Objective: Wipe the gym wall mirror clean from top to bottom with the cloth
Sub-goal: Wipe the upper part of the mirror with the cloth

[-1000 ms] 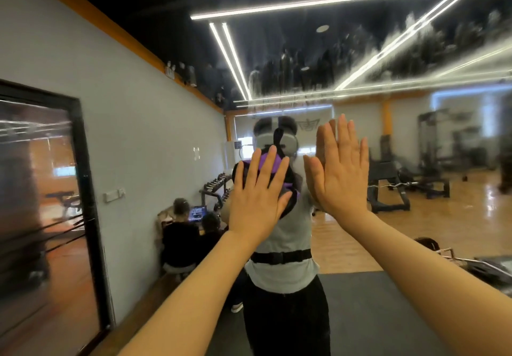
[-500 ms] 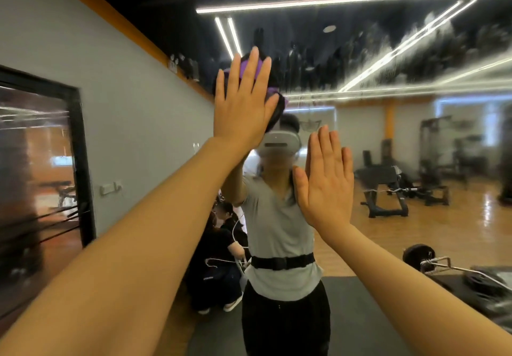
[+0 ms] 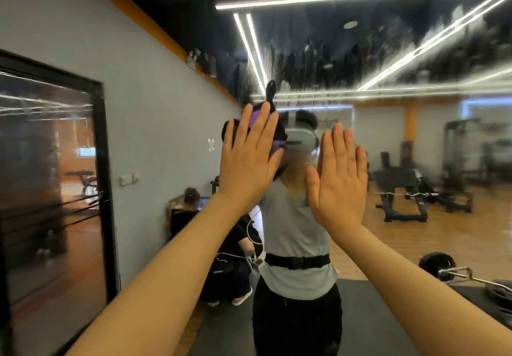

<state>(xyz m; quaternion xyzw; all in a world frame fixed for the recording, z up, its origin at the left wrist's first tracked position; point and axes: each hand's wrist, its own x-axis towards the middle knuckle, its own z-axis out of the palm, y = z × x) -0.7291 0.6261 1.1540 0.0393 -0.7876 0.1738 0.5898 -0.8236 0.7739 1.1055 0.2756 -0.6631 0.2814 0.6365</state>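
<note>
My left hand point(image 3: 246, 162), fingers straight, presses the purple-and-black cloth point(image 3: 256, 119) flat against the mirror point(image 3: 360, 59). My right hand point(image 3: 339, 178) rests flat and empty at 3 o'clock. Streaks at 12 o'clock likely need another downward pass.

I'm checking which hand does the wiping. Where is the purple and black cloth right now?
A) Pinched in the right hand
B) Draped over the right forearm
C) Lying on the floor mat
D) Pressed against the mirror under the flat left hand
D: the cloth shows past the straight fingers of the left hand, flat on the mirror; the right hand is bare.
</note>
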